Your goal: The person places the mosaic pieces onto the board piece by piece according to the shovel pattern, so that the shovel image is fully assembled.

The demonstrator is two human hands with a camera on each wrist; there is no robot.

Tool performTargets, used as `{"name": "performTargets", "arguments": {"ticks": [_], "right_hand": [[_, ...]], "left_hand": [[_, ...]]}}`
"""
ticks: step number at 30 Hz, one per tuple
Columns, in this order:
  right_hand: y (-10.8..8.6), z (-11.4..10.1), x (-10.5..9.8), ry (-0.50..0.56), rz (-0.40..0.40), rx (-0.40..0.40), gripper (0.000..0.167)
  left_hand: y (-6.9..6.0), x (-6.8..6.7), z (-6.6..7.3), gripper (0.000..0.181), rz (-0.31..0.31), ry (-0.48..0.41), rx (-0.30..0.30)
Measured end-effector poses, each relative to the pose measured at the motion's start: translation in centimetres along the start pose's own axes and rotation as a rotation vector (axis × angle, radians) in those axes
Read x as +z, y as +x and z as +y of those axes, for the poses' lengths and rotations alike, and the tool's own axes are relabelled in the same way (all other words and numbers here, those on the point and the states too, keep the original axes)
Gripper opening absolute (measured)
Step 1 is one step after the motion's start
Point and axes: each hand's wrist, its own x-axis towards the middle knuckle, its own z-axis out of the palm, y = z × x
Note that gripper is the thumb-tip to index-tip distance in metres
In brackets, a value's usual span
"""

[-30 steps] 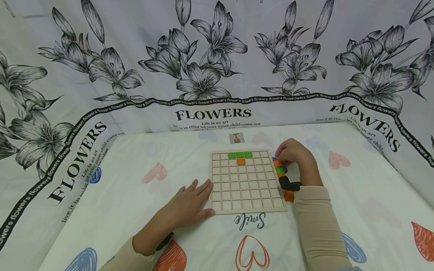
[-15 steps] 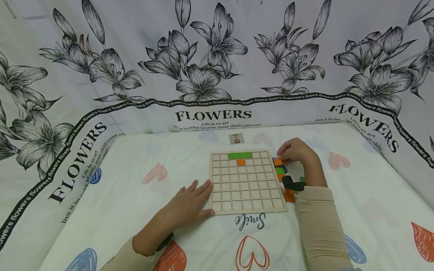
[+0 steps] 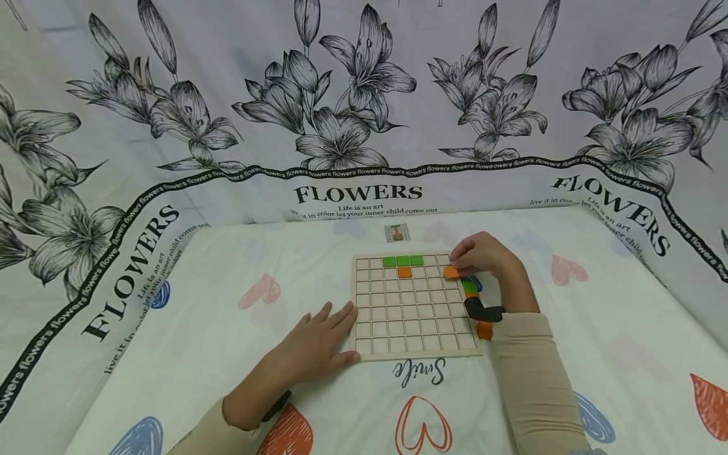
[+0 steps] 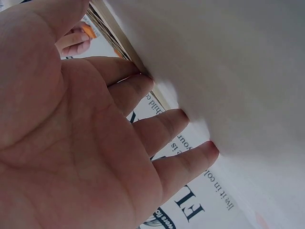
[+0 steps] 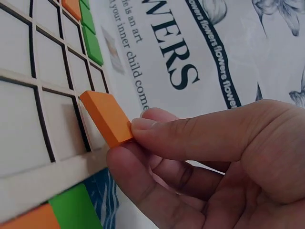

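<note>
In the head view a square wooden grid board (image 3: 392,309) lies on the cloth. Three green tiles (image 3: 402,261) sit in its far row, with one orange tile (image 3: 404,272) in the row below them. My right hand (image 3: 489,256) pinches another orange tile (image 5: 107,117) between thumb and index finger, tilted above the board's far right cells. Flat on the cloth, my left hand (image 3: 315,344) has its fingers straight, and the fingertips and thumb touch the board's left edge. The left wrist view shows its palm and fingers (image 4: 171,129) against that edge.
Along the board's right side lie loose green (image 3: 469,287) and orange tiles (image 3: 485,330), partly hidden by the right wrist and its black strap (image 3: 482,309). A small printed grid picture (image 3: 397,232) is beyond the far edge. A flower-printed curtain (image 3: 364,95) stands behind.
My right hand has drawn back slightly, then moved left, carrying the orange tile from beside the board to over its right edge. The left hand has stayed in place.
</note>
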Motion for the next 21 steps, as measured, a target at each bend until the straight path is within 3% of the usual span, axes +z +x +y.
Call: {"name": "performTargets", "arguments": {"ticks": [21], "right_hand": [[1.3, -2.2, 4.2, 0.061, -0.087, -0.081, 0.006]], "left_hand": [[0.0, -0.3, 0.1, 0.079, -0.010, -0.014, -0.006]]}}
